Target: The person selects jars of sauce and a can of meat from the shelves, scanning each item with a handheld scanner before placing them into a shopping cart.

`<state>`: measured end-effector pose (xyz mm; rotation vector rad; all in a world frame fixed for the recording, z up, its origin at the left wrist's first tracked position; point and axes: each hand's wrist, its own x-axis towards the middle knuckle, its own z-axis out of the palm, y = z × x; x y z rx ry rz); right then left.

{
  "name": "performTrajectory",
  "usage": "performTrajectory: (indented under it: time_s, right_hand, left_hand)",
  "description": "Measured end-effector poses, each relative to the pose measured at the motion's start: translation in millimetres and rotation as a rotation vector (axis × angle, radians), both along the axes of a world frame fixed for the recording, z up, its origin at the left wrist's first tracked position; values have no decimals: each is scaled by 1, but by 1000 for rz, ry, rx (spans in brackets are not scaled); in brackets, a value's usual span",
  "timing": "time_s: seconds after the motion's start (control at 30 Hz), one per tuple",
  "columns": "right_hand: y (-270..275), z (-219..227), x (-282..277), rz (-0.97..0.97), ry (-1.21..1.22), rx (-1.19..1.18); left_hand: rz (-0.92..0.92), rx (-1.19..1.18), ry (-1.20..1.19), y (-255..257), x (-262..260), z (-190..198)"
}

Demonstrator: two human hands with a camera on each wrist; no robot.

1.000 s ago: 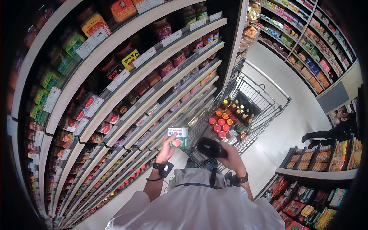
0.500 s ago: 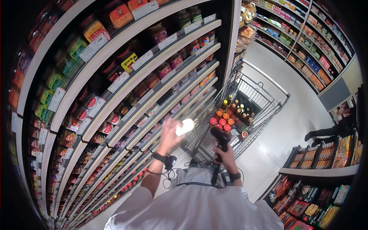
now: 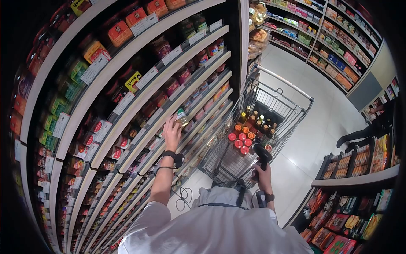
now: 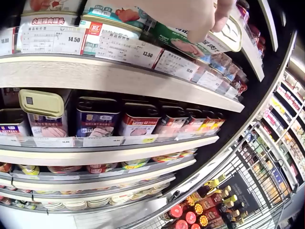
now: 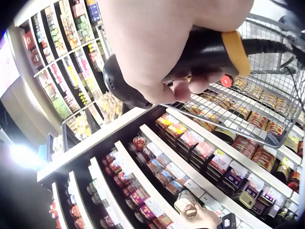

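Observation:
My left hand (image 3: 171,133) grips a tin of canned meat with a green and white label (image 3: 182,117) at the shelf front. In the left wrist view the tin (image 4: 193,44) has a pale metal end and overlaps the row behind the price tags; fingers cover part of it. My right hand (image 3: 264,178) holds a black handheld barcode scanner (image 3: 263,155) by its handle, near the cart's side. The right wrist view shows the scanner's (image 5: 205,53) yellow band and cord, with fingers curled round the grip.
A shopping cart (image 3: 305,106) stands ahead, holding several bottles (image 3: 253,120) and red-capped jars (image 3: 238,144). Tall shelves (image 3: 127,38) of jars and tins run along the left. At right is a low display (image 3: 359,178), with a person's dark-clothed legs (image 3: 359,133) beyond. A loose cable (image 3: 183,199) hangs below the left arm.
My left hand has carried the tin from in front of my body up and left to the shelf. The right hand has turned the scanner upright and drawn it rightward, away from the tin.

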<state>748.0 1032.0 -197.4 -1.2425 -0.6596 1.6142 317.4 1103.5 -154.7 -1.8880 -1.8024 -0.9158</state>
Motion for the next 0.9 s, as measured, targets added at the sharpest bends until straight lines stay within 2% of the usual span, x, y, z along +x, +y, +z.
performTrajectory:
  time_s: [0.13, 0.33, 0.43, 0.7, 0.8, 0.9]
  right_hand:
    - [-1, -16, 15, -61, -9, -27]
    - [-2, -13, 21, -113, 9, -46]
    - [-2, -20, 22, -103, 18, -54]
    - [-2, -14, 19, -87, 12, -60]
    - [-1, -20, 21, -86, 25, -65]
    - [-1, -28, 24, -92, 33, -72]
  left_hand:
    - [91, -32, -87, 10, -8, -22]
    - [226, -159, 46, 14, -16, -33]
    - [349, -198, -9, 17, -17, -39]
    - [444, -415, -122, 39, -44, -41]
    - [411, -350, -84, 41, -50, -45]
    - [429, -453, -130, 41, -46, -37]
